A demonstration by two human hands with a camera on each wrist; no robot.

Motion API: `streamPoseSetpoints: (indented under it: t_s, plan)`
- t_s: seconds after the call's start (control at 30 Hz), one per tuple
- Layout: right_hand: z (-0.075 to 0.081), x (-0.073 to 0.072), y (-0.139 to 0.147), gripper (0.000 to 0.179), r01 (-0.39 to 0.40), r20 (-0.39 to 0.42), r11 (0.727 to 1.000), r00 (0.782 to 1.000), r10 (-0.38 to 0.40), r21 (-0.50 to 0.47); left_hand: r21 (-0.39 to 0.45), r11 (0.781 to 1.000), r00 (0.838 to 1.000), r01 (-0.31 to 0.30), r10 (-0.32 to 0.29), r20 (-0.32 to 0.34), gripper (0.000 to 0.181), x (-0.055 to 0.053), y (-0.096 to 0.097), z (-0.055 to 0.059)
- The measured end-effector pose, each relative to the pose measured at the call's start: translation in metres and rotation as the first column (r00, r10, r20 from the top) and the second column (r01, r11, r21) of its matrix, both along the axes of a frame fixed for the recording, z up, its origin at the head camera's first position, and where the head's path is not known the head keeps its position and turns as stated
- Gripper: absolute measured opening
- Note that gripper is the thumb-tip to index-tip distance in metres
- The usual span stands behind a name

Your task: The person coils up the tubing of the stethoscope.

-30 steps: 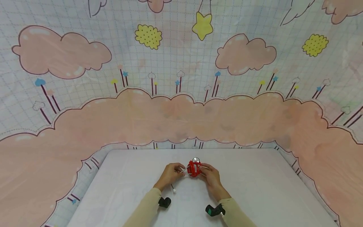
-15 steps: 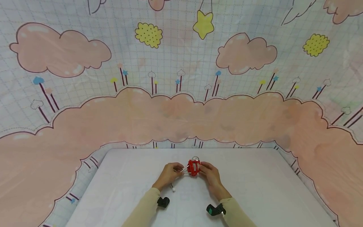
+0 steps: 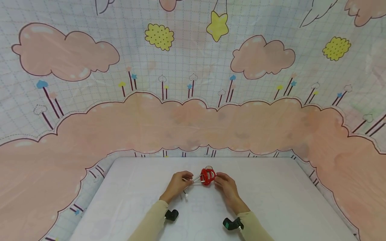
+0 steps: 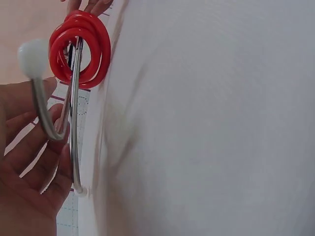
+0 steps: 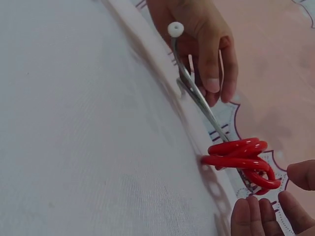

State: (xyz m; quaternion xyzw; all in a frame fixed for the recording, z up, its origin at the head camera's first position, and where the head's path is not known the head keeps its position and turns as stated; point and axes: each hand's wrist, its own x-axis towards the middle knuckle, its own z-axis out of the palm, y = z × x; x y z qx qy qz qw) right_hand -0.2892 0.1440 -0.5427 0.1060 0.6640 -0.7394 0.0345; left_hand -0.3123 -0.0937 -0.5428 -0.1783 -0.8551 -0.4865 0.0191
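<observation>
A stethoscope with its red tube (image 3: 207, 176) coiled into loops is held just above the white table in the head view. My left hand (image 3: 177, 184) pinches its metal ear tubes (image 4: 75, 123), and a white ear tip (image 4: 33, 58) sticks out past the fingers. At the far side of the coil, the round chest piece (image 3: 208, 168) shows only in part. My right hand (image 3: 228, 189) is beside the coil's right end. In the right wrist view its fingers (image 5: 268, 216) are relaxed and spread, close to the red loops (image 5: 241, 160), with nothing gripped.
The white table (image 3: 286, 194) spreads under and around both hands. Behind it and along its sides hangs a cloth (image 3: 187, 125) printed with clouds and stars. Each sleeved forearm carries a small black camera (image 3: 172, 215) at the wrist.
My right hand has let go of the coil and drawn slightly right. The stethoscope has turned a little, and my left hand still holds its ear tubes, having shifted slightly left.
</observation>
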Motion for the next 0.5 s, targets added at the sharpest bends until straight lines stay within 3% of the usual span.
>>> streamPoseSetpoints:
  t_s: [0.5]
  plan:
    - [0.0011,0.0008,0.0078,0.038,0.017,0.007,1.0,1.0,-0.017,0.002,0.043,0.997,0.997,-0.06,0.062,-0.038,0.023,0.0028,0.0041,0.0092]
